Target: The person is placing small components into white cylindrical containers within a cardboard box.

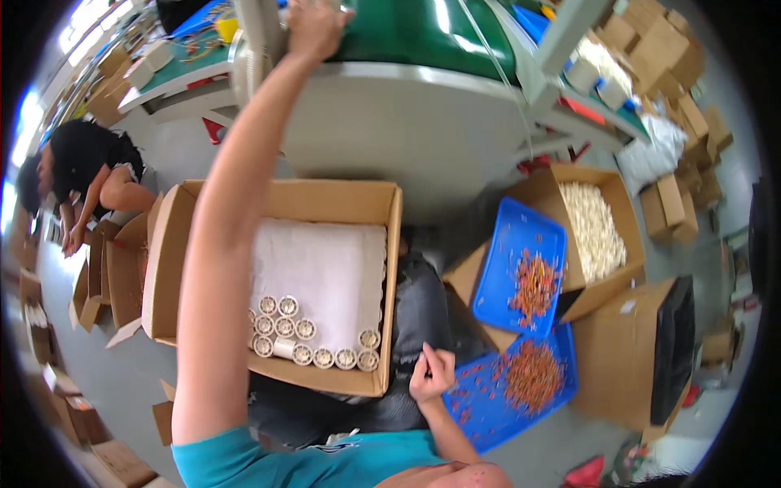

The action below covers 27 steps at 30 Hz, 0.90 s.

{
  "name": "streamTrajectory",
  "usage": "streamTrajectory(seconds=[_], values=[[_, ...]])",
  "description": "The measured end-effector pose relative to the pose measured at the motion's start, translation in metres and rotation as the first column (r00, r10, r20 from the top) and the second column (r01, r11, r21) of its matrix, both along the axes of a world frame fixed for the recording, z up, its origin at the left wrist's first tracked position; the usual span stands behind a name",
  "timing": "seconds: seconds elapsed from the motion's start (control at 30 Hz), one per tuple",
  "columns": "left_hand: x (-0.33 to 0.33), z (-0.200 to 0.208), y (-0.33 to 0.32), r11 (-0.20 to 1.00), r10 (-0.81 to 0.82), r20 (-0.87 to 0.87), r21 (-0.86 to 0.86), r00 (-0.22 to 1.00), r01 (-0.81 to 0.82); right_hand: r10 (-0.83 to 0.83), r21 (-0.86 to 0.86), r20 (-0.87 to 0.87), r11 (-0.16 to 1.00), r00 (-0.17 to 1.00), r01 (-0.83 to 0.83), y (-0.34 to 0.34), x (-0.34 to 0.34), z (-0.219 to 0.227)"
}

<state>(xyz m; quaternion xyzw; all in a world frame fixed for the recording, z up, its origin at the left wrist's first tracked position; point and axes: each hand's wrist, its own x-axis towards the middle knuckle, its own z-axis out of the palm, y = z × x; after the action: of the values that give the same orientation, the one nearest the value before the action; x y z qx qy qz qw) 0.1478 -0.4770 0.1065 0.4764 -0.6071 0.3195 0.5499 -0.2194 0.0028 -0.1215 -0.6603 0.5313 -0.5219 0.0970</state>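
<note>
My left arm reaches far forward over an open cardboard box [390, 276]. At the top edge my left hand [316, 31] is beside the green conveyor belt [423, 32]; its fingers are cut off and blurred, so their grip is unclear. In the box, several round whitish spool-like parts [323, 358] stand in rows along the near side, on a pale sheet [325, 260]. One similar part lies on its side. My right hand [433, 374] is closed near my thigh, left of a blue tray; anything inside its fingers is hidden.
Two blue trays [496, 268] [480, 439] with small reddish-orange pieces lie at the right. Behind them stands a cardboard box [634, 203] of small cream-coloured pieces. Another carton [618, 350] is at far right. A person [93, 167] crouches at the left beside open boxes.
</note>
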Motion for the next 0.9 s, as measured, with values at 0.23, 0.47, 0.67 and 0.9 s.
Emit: streamTrajectory(seconds=[0.23,0.47,0.67,0.9], values=[[-0.039,-0.04,0.229,0.903,-0.316,0.392,0.403,0.864,0.147,-0.041,0.184,0.147,0.983,0.988,0.013,-0.022,-0.021,0.014],[-0.018,-0.259,0.428,0.172,-0.414,0.065,0.985,0.908,0.008,-0.311,0.356,-0.239,0.853,0.92,0.381,-0.184,-0.152,-0.037],[0.0,-0.289,0.435,-0.263,-0.539,0.236,0.865,0.809,-0.428,-0.338,0.341,-0.557,0.74,0.759,0.58,-0.233,-0.152,0.01],[0.016,-0.301,0.43,-0.312,-0.366,0.163,0.906,0.916,-0.286,-0.147,0.379,-0.711,0.744,0.688,0.55,-0.295,-0.174,0.015]])
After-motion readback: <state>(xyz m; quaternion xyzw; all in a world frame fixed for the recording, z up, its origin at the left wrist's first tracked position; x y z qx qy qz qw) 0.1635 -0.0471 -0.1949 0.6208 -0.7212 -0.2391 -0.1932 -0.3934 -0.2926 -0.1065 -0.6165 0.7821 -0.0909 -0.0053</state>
